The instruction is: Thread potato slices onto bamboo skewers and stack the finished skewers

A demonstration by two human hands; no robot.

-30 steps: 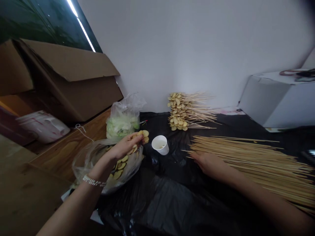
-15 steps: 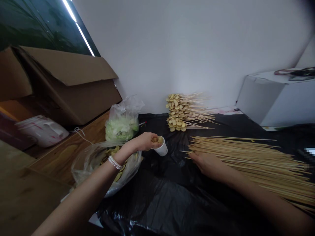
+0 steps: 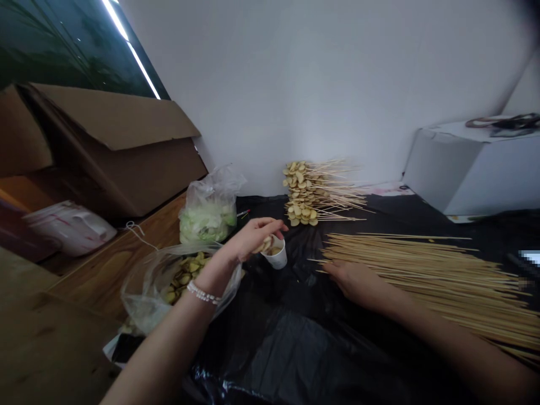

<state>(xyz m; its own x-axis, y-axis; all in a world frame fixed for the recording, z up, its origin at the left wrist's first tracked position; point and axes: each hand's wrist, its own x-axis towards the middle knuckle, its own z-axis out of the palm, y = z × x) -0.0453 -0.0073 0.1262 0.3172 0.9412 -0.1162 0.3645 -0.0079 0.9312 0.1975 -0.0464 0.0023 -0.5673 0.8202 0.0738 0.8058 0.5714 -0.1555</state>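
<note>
My left hand point(image 3: 258, 235), with a beaded bracelet on its wrist, hovers at the rim of a white paper cup point(image 3: 278, 260). Its upper fingers stretch out over the cup, apart from the lower ones, which curl inward; nothing shows clearly in them. Inside the cup is something brownish, too small to make out. My right hand point(image 3: 348, 278) rests at the near left end of a wide spread of wooden skewers point(image 3: 422, 275). Its fingertips close on a skewer, whose tip sticks out to the left. Beneath my left forearm, a clear plastic bag point(image 3: 139, 281) holds potato slices point(image 3: 185, 275).
Potato-slice skewers point(image 3: 301, 191) lie piled by the wall. Another clear bag point(image 3: 206, 214) contains pale green cut vegetables. Black plastic sheeting point(image 3: 287, 349) covers the table. A cardboard box point(image 3: 126, 163) and a whitish jug point(image 3: 71, 228) stand left, a white box point(image 3: 481, 169) right.
My left hand has lifted out of the cup's mouth and stretched its upper fingers over the rim. My right hand has stayed on the skewers.
</note>
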